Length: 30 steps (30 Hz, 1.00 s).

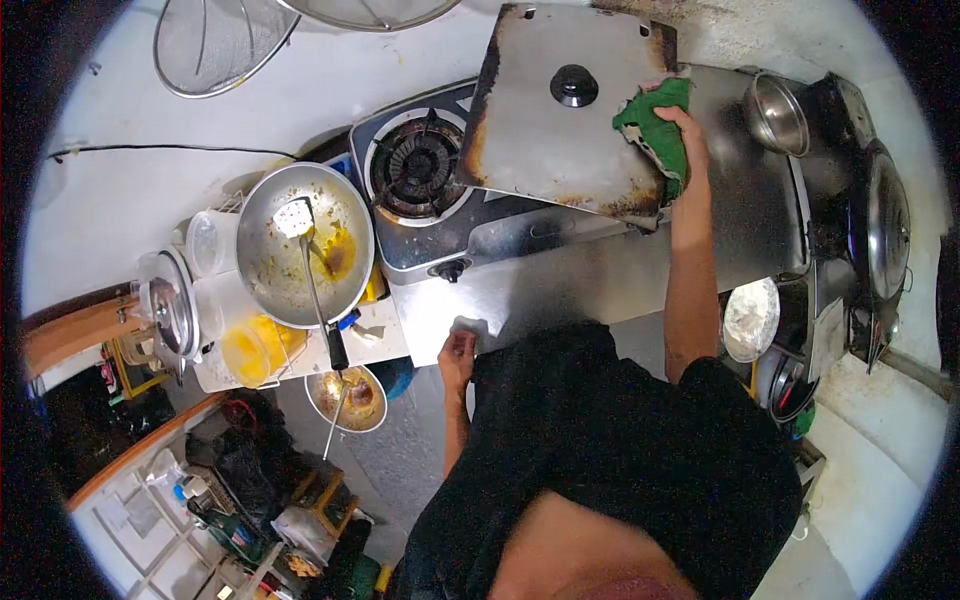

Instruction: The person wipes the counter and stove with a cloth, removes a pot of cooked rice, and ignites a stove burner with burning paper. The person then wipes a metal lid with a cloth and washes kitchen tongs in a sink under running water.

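Note:
My right hand (684, 135) grips a crumpled green cloth (655, 128), pressed against the right edge of a square metal lid (545, 140). The lid has a black knob (574, 87) in its middle and brown scorch marks along its edges. It sits tilted over the right part of a gas stove (425, 245). My left hand (458, 352) is closed at the front edge of the steel counter (560, 270); whether anything lies inside its curled fingers is hidden.
A stained wok (262, 285) with a spatula (312, 255) stands left of the exposed burner (420, 162). Plastic containers (250, 350) crowd the left side. Below is a dirty bowl (365, 405). A steel bowl (776, 115) and pot lid (888, 220) are at right.

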Available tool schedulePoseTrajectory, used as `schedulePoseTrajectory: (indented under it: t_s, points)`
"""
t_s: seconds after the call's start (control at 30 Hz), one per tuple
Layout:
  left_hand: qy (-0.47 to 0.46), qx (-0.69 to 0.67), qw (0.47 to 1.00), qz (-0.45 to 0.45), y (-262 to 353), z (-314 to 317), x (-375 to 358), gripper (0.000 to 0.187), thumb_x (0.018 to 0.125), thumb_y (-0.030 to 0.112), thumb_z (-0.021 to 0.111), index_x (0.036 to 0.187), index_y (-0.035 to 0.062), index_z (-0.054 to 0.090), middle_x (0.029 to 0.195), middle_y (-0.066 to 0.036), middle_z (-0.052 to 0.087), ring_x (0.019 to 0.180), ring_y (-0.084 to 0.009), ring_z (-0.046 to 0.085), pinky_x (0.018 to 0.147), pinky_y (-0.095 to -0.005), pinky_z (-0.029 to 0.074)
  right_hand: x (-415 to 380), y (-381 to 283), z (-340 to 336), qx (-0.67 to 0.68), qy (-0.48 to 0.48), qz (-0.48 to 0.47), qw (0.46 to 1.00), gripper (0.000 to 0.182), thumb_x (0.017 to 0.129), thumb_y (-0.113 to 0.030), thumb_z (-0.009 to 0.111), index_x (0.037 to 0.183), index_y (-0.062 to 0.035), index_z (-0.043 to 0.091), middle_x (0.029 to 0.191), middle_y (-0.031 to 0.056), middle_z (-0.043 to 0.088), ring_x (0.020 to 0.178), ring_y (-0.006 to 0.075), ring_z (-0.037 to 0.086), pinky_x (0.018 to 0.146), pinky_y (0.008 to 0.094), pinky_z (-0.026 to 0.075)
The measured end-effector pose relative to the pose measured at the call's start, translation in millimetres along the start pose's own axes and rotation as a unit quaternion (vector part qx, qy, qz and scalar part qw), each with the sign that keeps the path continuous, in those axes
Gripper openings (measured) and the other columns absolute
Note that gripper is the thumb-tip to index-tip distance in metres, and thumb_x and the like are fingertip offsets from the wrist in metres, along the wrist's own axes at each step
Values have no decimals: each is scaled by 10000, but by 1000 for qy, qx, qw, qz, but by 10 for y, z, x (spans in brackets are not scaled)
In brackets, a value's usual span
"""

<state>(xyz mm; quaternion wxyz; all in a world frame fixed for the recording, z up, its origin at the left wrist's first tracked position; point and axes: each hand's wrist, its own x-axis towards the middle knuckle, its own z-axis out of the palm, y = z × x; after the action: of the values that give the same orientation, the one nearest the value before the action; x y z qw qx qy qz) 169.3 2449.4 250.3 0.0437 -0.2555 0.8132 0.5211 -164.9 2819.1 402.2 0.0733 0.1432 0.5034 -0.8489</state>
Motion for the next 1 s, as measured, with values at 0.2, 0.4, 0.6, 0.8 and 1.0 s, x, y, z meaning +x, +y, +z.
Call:
schedulePoseTrajectory:
  t_s: [0.2,0.4,0.6,0.8,1.0]
  points:
    - [-40,36,998,35,-93,-33,48,163,840,169,623,871,9,613,740,-63,630,673,-134,588,641,-268,475,-219,50,-194,65,28,-63,995,335,732,-131,594,1038,4,574,924,116,632,735,211,631,671,287,522]
    - [-48,66,995,49,-28,-38,17,157,842,156,612,884,5,619,748,-69,633,673,-138,588,621,-273,474,-246,96,-698,51,91,-75,992,299,779,-263,593,1026,-94,609,981,84,627,850,174,608,770,282,487]
    - [-77,84,993,38,-6,54,-16,183,840,168,617,888,-8,621,741,-76,633,659,-139,586,621,-272,474,-77,-549,-849,-84,4,5,996,369,750,-309,642,1074,-134,609,934,38,630,807,139,597,719,265,482]
    - [-21,103,994,38,-24,94,-101,211,833,196,626,883,-9,623,765,-101,654,704,-174,630,664,-296,490,649,-832,-1161,-166,-20,47,985,338,720,-333,664,956,-90,645,804,35,653,647,129,603,585,258,490]
    - [44,109,993,-33,-87,167,-423,240,834,229,626,893,-3,624,772,-122,656,726,-202,641,686,-305,493,929,-1044,-1161,-269,-88,67,957,423,703,-424,666,954,-85,636,793,6,620,611,101,556,547,219,428]
